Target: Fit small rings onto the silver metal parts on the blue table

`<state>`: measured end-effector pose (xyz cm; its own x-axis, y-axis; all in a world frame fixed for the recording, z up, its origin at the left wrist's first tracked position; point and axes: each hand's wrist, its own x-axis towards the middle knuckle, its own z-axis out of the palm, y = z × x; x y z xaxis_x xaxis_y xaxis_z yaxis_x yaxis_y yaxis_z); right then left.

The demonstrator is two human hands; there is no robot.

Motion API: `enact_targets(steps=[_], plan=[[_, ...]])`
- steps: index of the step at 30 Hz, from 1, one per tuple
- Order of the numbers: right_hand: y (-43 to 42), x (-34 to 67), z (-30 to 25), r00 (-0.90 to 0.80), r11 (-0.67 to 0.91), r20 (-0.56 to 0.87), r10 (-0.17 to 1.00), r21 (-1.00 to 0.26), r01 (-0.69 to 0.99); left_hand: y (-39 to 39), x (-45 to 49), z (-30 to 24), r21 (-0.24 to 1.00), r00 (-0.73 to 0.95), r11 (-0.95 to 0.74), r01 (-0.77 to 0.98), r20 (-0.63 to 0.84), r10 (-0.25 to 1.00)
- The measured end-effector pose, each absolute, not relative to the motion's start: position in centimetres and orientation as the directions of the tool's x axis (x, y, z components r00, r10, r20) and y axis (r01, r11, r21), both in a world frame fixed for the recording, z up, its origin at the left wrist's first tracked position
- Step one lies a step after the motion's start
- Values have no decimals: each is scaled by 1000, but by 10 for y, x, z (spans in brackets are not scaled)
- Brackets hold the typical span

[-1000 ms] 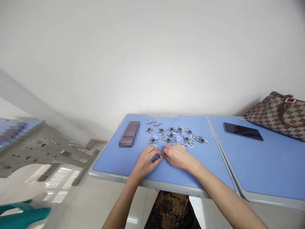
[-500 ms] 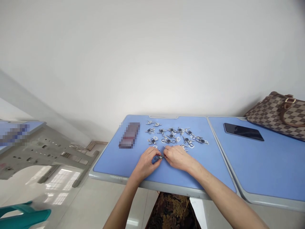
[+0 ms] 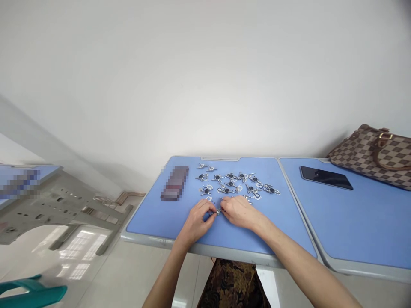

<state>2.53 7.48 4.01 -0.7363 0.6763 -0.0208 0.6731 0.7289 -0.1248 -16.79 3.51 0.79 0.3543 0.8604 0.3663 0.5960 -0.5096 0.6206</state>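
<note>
Between my hands, just above or on the blue desk top [image 3: 154, 218], is a small silver metal piece [image 3: 218, 211] that looks like a key ring clip. My left hand [image 3: 198, 220] pinches its left end between thumb and fingertips. From the other side my right hand [image 3: 239, 210] grips it, fingers curled; its exact hold is hidden. Beyond my hands lie several similar metal pieces with dark round centres, rings and hooks, one of them a piece [image 3: 227, 191] near the middle. Two plainer silver pieces, including a small one [image 3: 212, 168], lie at the back.
A blurred dark reddish packet [image 3: 175, 183] lies on the desk's left part. On the adjoining desk to the right are a black phone [image 3: 326, 177] and a brown checked handbag [image 3: 375, 156]. A white wall [image 3: 205, 85] stands behind. A teal stool [image 3: 35, 293] is at lower left.
My left fingers have closed further over the metal piece, covering its dark left part that showed before. My right hand stays nearly still. The view has shifted slightly.
</note>
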Motion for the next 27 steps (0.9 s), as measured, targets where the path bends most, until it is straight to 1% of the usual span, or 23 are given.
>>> enact_targets(steps=[5, 11, 14, 16, 18, 20, 24, 27], plan=[[76, 26, 40, -729, 721, -25, 684, -133, 680, 38, -173, 6, 752, 361, -430, 499, 271, 892], [76, 27, 41, -733, 726, -15, 680, -127, 676, 37, -179, 9, 821, 337, -379, 426, 245, 909], [75, 26, 44, -728, 720, -26, 685, -126, 682, 39, -186, 8, 855, 264, -328, 402, 234, 935], [74, 26, 46, -725, 718, -38, 687, -118, 686, 44, -190, 6, 869, 161, -272, 413, 224, 961], [74, 26, 46, -727, 720, -47, 685, -106, 686, 52, -192, 5, 859, 59, -226, 458, 224, 973], [73, 25, 45, -731, 725, -42, 681, -96, 682, 61, -190, 5, 821, 33, -227, 524, 247, 968], [74, 26, 41, -734, 730, -25, 678, -90, 677, 75, -181, 8, 678, 178, -348, 648, 310, 934], [74, 26, 40, -735, 731, -23, 677, -92, 676, 80, -175, 7, 592, 255, -399, 700, 313, 915]])
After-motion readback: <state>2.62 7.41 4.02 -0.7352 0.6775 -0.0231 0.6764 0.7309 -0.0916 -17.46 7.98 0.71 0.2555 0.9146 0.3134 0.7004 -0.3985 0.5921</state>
